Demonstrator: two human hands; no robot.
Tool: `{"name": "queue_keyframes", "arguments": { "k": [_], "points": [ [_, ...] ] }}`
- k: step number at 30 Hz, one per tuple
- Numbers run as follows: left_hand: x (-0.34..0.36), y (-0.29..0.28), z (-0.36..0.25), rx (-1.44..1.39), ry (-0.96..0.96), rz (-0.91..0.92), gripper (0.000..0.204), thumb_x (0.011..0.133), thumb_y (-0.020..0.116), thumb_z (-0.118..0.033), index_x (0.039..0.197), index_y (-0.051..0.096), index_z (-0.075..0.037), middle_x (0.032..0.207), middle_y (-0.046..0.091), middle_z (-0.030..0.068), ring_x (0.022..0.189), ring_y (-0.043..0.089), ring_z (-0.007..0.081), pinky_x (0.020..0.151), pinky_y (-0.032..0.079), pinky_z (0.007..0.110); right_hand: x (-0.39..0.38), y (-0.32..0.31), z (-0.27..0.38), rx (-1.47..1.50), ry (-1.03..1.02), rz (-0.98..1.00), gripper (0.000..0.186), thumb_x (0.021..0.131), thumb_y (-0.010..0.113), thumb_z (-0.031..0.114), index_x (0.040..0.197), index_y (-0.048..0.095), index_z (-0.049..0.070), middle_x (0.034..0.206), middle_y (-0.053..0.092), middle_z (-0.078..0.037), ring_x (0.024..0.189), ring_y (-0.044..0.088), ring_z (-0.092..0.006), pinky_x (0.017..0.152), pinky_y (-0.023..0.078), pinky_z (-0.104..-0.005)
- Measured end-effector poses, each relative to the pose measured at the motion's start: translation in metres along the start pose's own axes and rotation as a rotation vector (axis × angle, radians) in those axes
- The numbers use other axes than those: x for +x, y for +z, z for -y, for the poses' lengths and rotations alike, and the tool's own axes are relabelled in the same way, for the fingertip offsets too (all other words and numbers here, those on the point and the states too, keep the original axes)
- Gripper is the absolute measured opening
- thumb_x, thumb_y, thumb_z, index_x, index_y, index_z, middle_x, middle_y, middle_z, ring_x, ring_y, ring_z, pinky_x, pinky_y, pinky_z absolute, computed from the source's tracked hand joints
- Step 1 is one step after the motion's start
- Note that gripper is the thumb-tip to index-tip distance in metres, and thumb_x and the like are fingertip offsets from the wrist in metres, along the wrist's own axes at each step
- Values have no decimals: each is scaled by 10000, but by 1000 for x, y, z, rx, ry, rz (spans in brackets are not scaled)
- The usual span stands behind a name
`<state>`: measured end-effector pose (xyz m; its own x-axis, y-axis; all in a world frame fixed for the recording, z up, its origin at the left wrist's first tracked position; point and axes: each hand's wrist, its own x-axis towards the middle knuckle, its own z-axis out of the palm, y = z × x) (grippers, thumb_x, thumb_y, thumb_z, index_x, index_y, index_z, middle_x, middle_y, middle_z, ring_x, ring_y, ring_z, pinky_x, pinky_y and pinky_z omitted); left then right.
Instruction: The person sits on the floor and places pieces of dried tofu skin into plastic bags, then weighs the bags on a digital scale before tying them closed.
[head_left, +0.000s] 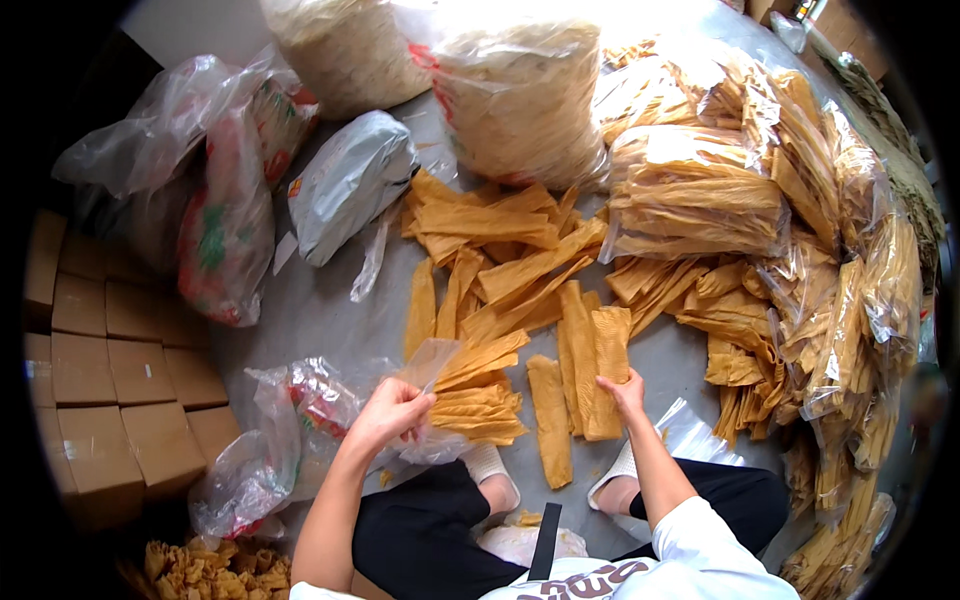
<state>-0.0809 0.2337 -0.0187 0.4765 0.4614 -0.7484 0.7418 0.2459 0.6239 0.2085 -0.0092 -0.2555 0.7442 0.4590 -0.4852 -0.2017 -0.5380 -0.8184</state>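
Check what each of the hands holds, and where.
Left hand: clear plastic bag of yellow dried beancurd sticks, gripped at its open mouth. Right hand: near end of flat beancurd sheet.

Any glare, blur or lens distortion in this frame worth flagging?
Head view: strong fisheye bend with a black vignette at the rim; daylight blows out the big clear bags at top; the left hand, the right hand and the yellow dried strips are sharp and evenly lit; shadows are soft.

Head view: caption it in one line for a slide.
Left hand holds a clear plastic bag part-filled with yellow dried strips; right hand grips another strip from the floor pile.
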Motion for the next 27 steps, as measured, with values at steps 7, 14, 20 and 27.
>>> {"name": "queue_keyframes", "arguments": {
  "k": [7, 14, 20, 27],
  "points": [
    [-7, -9, 21, -98, 21, -24, 356, 866, 513, -230, 573, 543, -31, 512, 555, 39, 444, 559, 113, 387, 391, 225, -24, 30, 23, 205, 140, 224, 390, 670, 744, 64, 1015, 580, -13, 923, 638, -79, 790, 611, -165, 712, 499, -280],
    [-10, -9, 34, -207, 42, -19, 334, 886, 507, -273, 639, 529, -49, 566, 564, 44, 495, 591, 133, 395, 423, 226, -98, 60, 131, 831, 31, 341, 440, 758, 675, 51, 1157, 488, 45, 1082, 554, -52, 986, 546, -175, 853, 453, -280],
    [-6, -4, 44, -244, 196, -106, 338, 886, 502, -273, 646, 536, -37, 569, 567, 52, 461, 550, 124, 423, 437, 231, -155, 141, 139, 448, -21, 407, 428, 763, 704, 257, 1071, 543, 7, 989, 576, -46, 881, 538, -121, 756, 449, -244],
    [-6, -3, 44, -146, 196, -1, 340, 890, 498, -276, 645, 541, -43, 562, 557, 29, 476, 534, 92, 432, 428, 221, -145, 178, 45, -52, -194, 282, 452, 772, 653, 101, 1136, 392, 40, 1001, 496, -59, 896, 495, -137, 769, 434, -254]
  ]
}}
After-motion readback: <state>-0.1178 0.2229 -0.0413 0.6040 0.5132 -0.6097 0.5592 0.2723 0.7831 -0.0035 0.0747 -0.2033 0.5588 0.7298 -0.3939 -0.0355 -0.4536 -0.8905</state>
